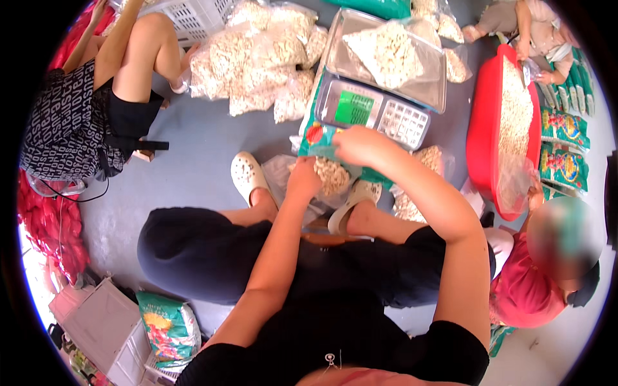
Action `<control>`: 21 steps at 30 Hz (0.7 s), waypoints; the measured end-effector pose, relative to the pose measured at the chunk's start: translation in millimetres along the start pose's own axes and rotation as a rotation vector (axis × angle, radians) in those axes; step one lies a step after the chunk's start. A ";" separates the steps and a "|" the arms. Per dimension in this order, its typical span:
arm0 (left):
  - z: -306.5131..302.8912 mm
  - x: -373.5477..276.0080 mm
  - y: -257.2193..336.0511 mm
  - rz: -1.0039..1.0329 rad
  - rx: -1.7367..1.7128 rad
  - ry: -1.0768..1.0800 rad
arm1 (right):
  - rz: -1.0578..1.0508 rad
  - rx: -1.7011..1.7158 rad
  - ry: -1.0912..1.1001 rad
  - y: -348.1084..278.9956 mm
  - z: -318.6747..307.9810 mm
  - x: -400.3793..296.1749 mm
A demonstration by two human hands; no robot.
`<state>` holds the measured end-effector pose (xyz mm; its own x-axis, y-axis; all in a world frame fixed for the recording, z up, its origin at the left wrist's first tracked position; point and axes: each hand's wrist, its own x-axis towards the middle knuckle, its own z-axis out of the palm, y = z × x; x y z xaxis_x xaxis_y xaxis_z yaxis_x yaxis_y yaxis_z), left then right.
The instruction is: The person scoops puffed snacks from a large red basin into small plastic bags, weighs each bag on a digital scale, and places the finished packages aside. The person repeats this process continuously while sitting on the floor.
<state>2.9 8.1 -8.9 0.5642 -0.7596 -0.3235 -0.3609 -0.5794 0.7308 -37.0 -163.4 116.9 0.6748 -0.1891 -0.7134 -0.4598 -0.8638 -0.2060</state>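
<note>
Between my feet, a clear plastic bag of pale nut-like pieces (332,176) stands upright. My left hand (304,179) grips the lower edge of a green printed bag (315,136), beside the nut-like pieces. From the right, my right hand (363,147) reaches over, its fingers pinching the green bag; the fingertips are partly hidden. Just beyond both hands is a digital scale (350,102) with a lit green display. A filled clear bag (393,53) rests on its steel pan (434,87).
Several filled clear bags (260,58) are piled left of the scale. At right stands a red tub (478,130) of loose pale pieces, with green printed packets (564,166) beyond. People sit at left (63,120), upper right (545,29) and right (526,289). A grey crate (96,333) stands lower left.
</note>
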 end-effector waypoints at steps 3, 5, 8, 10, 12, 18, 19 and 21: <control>1.3 0.6 -8.1 0.017 -0.003 0.013 | 0.262 0.008 0.378 29.1 -90.2 -21.5; 5.1 2.6 -7.0 0.017 -0.027 0.012 | 0.304 -0.213 0.789 73.9 -115.6 -24.5; 10.9 4.7 -6.3 0.030 -0.004 -0.017 | 0.366 -0.248 0.697 125.0 -134.9 17.5; 7.4 2.8 0.7 0.033 -0.002 -0.020 | 0.326 -0.225 0.674 144.8 -127.4 51.9; 7.2 2.3 -0.5 0.030 -0.021 -0.011 | 0.275 -0.029 0.653 140.4 -121.0 63.6; 9.1 3.6 -0.3 0.021 -0.019 -0.045 | 0.297 0.019 0.621 150.9 -113.3 81.0; 9.2 3.3 -2.3 0.028 -0.014 -0.038 | 0.282 0.026 0.692 143.6 -107.2 77.5; 9.1 1.9 -3.1 0.020 -0.023 -0.046 | 0.297 0.008 0.746 140.5 -104.0 74.7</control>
<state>-1.6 5.8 -17.3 0.5217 -0.7844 -0.3356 -0.3549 -0.5572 0.7507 8.9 -347.5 104.3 0.7304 -0.6751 -0.1039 -0.6828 -0.7257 -0.0845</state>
